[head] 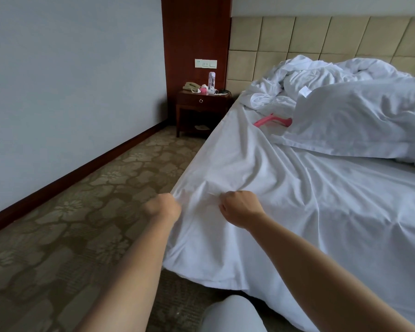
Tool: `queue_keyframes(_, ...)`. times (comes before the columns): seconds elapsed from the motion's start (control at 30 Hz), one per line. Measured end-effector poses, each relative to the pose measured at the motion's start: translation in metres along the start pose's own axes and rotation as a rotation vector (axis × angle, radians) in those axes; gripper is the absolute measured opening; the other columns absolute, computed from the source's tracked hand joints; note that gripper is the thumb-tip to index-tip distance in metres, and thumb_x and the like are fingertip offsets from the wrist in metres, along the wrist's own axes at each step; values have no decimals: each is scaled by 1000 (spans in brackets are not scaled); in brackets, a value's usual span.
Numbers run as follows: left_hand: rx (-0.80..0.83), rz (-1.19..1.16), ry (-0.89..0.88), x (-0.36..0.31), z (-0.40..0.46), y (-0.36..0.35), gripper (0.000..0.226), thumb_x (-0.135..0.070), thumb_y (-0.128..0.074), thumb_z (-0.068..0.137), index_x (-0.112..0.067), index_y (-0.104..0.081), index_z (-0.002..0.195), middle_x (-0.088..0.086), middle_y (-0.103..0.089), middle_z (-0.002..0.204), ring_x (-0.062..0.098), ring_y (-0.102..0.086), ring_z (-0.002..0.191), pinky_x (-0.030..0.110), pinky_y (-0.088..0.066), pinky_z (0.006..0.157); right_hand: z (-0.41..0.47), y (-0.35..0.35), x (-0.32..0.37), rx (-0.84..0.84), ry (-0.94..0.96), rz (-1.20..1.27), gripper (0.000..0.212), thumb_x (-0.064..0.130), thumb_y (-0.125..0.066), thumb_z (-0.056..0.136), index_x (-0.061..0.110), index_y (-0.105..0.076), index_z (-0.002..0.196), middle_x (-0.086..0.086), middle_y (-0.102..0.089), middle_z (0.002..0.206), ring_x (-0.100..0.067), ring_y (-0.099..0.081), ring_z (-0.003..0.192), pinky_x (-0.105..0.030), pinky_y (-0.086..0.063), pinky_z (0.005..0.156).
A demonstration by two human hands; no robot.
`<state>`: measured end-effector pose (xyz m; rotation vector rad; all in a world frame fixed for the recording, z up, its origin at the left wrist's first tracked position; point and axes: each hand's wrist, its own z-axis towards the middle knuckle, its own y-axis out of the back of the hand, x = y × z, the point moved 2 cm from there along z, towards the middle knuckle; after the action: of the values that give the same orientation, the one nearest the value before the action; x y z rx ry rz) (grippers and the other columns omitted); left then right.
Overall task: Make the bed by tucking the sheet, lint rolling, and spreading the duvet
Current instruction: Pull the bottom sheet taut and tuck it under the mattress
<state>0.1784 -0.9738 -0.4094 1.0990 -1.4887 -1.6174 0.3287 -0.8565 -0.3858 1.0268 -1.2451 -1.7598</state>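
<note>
A white sheet (pixel 309 212) covers the mattress and hangs loose over the bed's left side. My left hand (pixel 163 207) grips the sheet's edge at the bed's side, fingers curled round the fabric. My right hand (pixel 240 207) pinches a bunched fold of the same sheet a little to the right. A pink lint roller (pixel 272 121) lies on the sheet further up the bed, partly under a white pillow (pixel 359 121). The crumpled white duvet (pixel 321 77) is heaped against the headboard.
A dark wooden nightstand (pixel 201 104) with a phone, a bottle and small items stands by the bed's head. Patterned carpet (pixel 82 212) runs between the bed and the pale wall. My knee (pixel 233 315) is at the bottom edge.
</note>
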Motion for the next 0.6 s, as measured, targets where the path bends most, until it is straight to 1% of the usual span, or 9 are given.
queue_keyframes(0.07,9,-53,16,-4,-3,0,28,-27,-40,98,-12,-64,96,4,-59,82,20,-63,79,26,-50,67,-5,1,-3,-22,20,23,26,28,-36,99,12,-54,109,-7,-59,109,-33,-62,95,-32,-33,64)
queue_keyframes(0.13,-2,-106,5,-6,-5,-3,29,-30,-40,98,-12,-63,99,6,-63,90,22,-64,82,28,-53,69,-9,4,-6,-55,-20,75,26,32,-37,98,13,-50,108,-7,-55,107,-35,-61,92,-33,-35,63)
queue_keyframes(0.23,-18,-208,-127,-16,-8,-6,31,-35,-43,97,-8,-59,102,8,-63,98,25,-63,87,32,-54,72,-7,10,-18,-98,-137,173,28,38,-40,97,13,-45,108,-7,-53,107,-35,-60,91,-35,-37,64)
queue_keyframes(0.3,-8,-283,-229,-25,-7,-9,32,-36,-47,94,-6,-58,101,11,-62,101,28,-61,90,38,-53,79,-7,12,-26,-80,-161,172,32,42,-41,96,14,-45,110,-7,-53,109,-33,-61,94,-35,-37,65)
queue_keyframes(0.37,-11,-337,-248,-31,-7,-8,31,-39,-49,91,-9,-57,96,11,-60,105,29,-58,94,42,-51,83,-11,11,-31,-46,-128,124,37,47,-41,95,15,-45,113,-5,-53,112,-31,-60,98,-34,-36,66)
queue_keyframes(0.43,-31,-361,-246,-35,-10,-3,38,-42,-50,88,-8,-57,101,11,-57,110,30,-57,98,42,-50,85,-16,10,-35,-29,-123,113,39,48,-42,95,16,-44,117,-4,-53,115,-29,-60,101,-33,-35,65)
queue_keyframes(0.47,-31,-329,-249,-36,-12,0,41,-43,-50,88,-7,-56,106,11,-56,112,30,-57,98,41,-51,85,-19,10,-37,-31,-132,117,39,48,-43,95,17,-43,119,-4,-53,116,-29,-60,102,-33,-35,66)
queue_keyframes(0.53,-21,-149,-278,-37,-15,5,42,-42,-46,92,-10,-51,119,9,-58,114,28,-60,97,34,-50,77,-22,11,-41,-35,-150,117,40,47,-42,95,18,-42,122,-4,-53,118,-30,-60,102,-33,-35,66)
queue_keyframes(0.6,-7,11,-302,-38,-17,8,36,-32,-42,97,-11,-52,125,8,-60,114,27,-62,98,32,-49,74,-24,12,-42,-20,-150,103,38,45,-40,96,17,-41,122,-5,-52,119,-31,-60,101,-32,-35,65)
